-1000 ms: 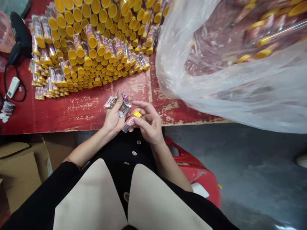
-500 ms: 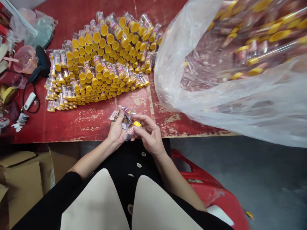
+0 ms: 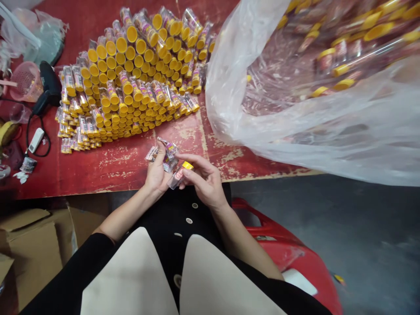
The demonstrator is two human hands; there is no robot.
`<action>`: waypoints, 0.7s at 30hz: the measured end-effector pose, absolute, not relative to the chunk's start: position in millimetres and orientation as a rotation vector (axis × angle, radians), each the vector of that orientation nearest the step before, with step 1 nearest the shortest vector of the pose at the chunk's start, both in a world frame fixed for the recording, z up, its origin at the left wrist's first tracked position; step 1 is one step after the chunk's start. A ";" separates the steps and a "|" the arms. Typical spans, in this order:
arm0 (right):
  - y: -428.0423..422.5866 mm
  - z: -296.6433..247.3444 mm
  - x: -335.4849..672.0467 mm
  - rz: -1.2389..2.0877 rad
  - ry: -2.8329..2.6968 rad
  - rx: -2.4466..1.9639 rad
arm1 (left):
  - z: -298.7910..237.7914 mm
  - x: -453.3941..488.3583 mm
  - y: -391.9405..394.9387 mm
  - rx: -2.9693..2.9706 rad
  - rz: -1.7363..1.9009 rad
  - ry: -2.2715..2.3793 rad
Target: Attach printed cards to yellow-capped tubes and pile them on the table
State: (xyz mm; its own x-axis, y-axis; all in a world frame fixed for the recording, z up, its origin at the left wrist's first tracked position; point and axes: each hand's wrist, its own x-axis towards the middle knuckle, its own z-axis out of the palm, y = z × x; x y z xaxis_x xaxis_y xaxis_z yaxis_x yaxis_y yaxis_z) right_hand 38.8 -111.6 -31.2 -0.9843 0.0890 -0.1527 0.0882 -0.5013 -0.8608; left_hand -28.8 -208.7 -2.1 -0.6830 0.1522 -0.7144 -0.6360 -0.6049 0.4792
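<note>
Just over the table's front edge, my left hand is closed on several printed clear plastic wrappers, its thumb pressing on top of them. Close beside it, my right hand pinches a small clear tube with a yellow cap between thumb and fingers. The tube tilts, cap up and to the right, and carries a red-and-white label. Beyond both hands, a large stack of wrapped yellow-capped tubes lies with many caps facing me.
An open translucent plastic bag on the right holds many yellow-capped tubes. A black handheld scanner, a pink basket and a white device lie at the left. Cardboard boxes stand below; a red plastic chair is at lower right.
The view has shifted slightly, so the stack and bag appear a little higher and further left. Both hands keep their holds, with the tube turned slightly more upright.
</note>
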 end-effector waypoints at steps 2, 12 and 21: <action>-111.6 -32.6 40.0 2.723 -1.561 -0.267 | -3.3 -28.1 -208.1 -0.870 2.343 1.040; -113.5 -38.3 45.8 2.770 -1.559 -0.231 | -3.8 -25.5 -207.5 -0.842 2.322 1.056; -115.3 -36.4 48.1 2.814 -1.539 -0.244 | -7.0 -27.1 -210.9 -0.899 2.276 1.078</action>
